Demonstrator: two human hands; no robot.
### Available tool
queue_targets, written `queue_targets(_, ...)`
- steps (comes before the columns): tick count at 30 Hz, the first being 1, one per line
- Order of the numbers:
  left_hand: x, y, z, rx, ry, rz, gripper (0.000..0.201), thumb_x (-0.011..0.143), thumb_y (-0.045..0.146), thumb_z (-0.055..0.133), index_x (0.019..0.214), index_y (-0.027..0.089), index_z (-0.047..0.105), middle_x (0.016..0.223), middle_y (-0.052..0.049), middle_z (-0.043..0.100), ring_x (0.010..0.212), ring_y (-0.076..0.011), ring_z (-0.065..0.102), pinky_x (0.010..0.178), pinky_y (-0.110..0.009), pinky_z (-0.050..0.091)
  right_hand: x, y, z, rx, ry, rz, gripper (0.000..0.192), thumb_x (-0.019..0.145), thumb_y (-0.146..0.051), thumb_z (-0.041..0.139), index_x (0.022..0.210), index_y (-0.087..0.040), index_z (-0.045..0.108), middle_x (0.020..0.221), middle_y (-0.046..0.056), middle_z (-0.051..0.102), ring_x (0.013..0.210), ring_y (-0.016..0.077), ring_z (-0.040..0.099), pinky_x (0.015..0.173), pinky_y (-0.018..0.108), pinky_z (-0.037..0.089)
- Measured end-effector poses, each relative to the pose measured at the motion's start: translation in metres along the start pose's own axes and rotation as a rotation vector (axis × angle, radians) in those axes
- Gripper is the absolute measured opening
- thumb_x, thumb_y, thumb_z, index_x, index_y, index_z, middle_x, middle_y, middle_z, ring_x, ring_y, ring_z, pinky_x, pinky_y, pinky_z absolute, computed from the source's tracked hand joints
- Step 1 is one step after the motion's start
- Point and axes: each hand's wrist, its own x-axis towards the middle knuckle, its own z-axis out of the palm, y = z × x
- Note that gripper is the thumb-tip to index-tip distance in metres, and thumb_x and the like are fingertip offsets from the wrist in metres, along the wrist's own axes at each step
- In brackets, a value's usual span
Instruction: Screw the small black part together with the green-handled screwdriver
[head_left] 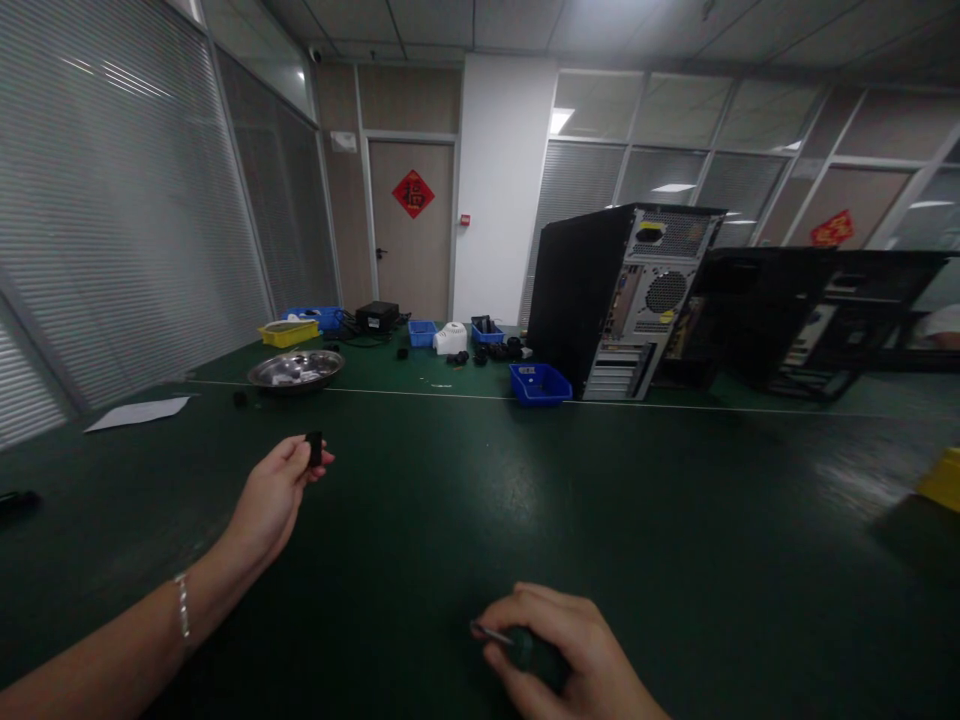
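Between the thumb and fingers of my left hand [274,495] is a small black block [314,449], lifted over the green table [420,500]. What kind of part it is cannot be made out. My right hand [559,640], low in the view, is closed around a screwdriver [525,645] with a dark green handle. Its short metal shaft points left, and the fingers partly cover it. Beyond my left hand stands a round metal dish [296,372] with small white pieces in it. Another small black piece [240,399] lies on the table near the dish.
A black computer tower [592,300] stands at the back right, with a blue bin [540,385] before it. More dark computer cases [780,320] are further right. Blue trays, a yellow tray [289,333] and a white device [451,340] line the back. Paper [139,412] lies left.
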Motion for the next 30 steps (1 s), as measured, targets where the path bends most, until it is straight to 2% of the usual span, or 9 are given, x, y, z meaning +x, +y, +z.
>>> queue_targets(3,-0.020,0.003,0.010,0.044,-0.161,-0.038,0.012,0.082,0.013,0.060,0.086,0.013,0.071,0.077,-0.005,0.068,0.074,-0.0183,0.060,0.067,-0.026,0.047,0.002,-0.004,-0.001,-0.014,0.009,0.011,0.015,0.085,-0.016,0.062,0.099,-0.020,0.067,0.085,0.006,0.071,0.075,0.0175,0.068,0.066,0.023,0.051)
queue_targets(5,-0.038,0.002,0.019,0.135,-0.389,-0.095,0.016,0.085,0.023,0.060,0.093,0.013,0.070,0.077,-0.005,0.067,0.073,-0.0189,0.059,0.067,-0.027,0.046,0.003,-0.009,-0.002,-0.027,0.013,0.036,0.017,0.085,-0.016,0.062,0.100,-0.020,0.067,0.087,0.006,0.072,0.077,0.0189,0.069,0.068,0.024,0.052)
queue_targets(8,-0.067,-0.003,0.030,0.301,-0.633,-0.141,0.030,0.089,0.039,0.055,0.103,0.015,0.068,0.073,-0.001,0.063,0.064,-0.0160,0.054,0.061,-0.026,0.043,0.003,-0.015,-0.005,-0.047,0.034,0.080,0.029,0.083,-0.015,0.062,0.111,-0.022,0.063,0.092,0.007,0.072,0.080,0.0207,0.068,0.071,0.026,0.053)
queue_targets(10,-0.084,-0.008,0.034,0.326,-0.761,-0.151,0.035,0.091,0.044,0.052,0.111,0.018,0.064,0.071,0.001,0.059,0.061,-0.0145,0.053,0.058,-0.025,0.041,0.002,-0.016,-0.006,-0.053,0.067,0.083,0.041,0.082,-0.014,0.062,0.122,-0.024,0.056,0.096,0.007,0.071,0.080,0.0206,0.068,0.071,0.026,0.053)
queue_targets(13,-0.101,-0.014,0.036,0.288,-0.909,-0.151,0.039,0.089,0.051,0.051,0.106,0.019,0.065,0.068,0.002,0.056,0.056,-0.0127,0.052,0.054,-0.024,0.040,0.002,-0.013,-0.007,-0.033,0.071,0.001,0.045,0.084,-0.012,0.060,0.126,-0.027,0.054,0.099,0.007,0.069,0.084,0.0202,0.066,0.075,0.028,0.052)
queue_targets(17,-0.107,-0.015,0.037,0.268,-0.930,-0.158,0.045,0.087,0.054,0.052,0.104,0.016,0.069,0.067,0.000,0.057,0.056,-0.0133,0.054,0.055,-0.025,0.042,0.006,-0.008,-0.007,0.034,0.001,-0.088,0.036,0.089,-0.015,0.057,0.123,-0.024,0.060,0.092,0.008,0.066,0.081,0.0194,0.063,0.069,0.029,0.051)
queue_targets(25,-0.104,-0.015,0.033,0.219,-0.943,-0.119,0.026,0.085,0.032,0.064,0.109,0.023,0.069,0.070,0.001,0.060,0.064,-0.0140,0.058,0.062,-0.025,0.048,0.005,-0.003,-0.003,0.048,0.012,-0.029,0.037,0.089,-0.014,0.057,0.124,-0.025,0.062,0.091,0.008,0.065,0.079,0.0187,0.063,0.068,0.030,0.050)
queue_targets(30,-0.106,-0.016,0.033,0.206,-0.943,-0.146,0.025,0.085,0.031,0.063,0.107,0.022,0.070,0.078,-0.002,0.065,0.066,-0.0150,0.060,0.065,-0.028,0.050,0.004,-0.003,-0.003,0.043,0.030,0.008,0.036,0.090,-0.014,0.056,0.124,-0.024,0.063,0.089,0.007,0.065,0.077,0.0183,0.063,0.067,0.029,0.049)
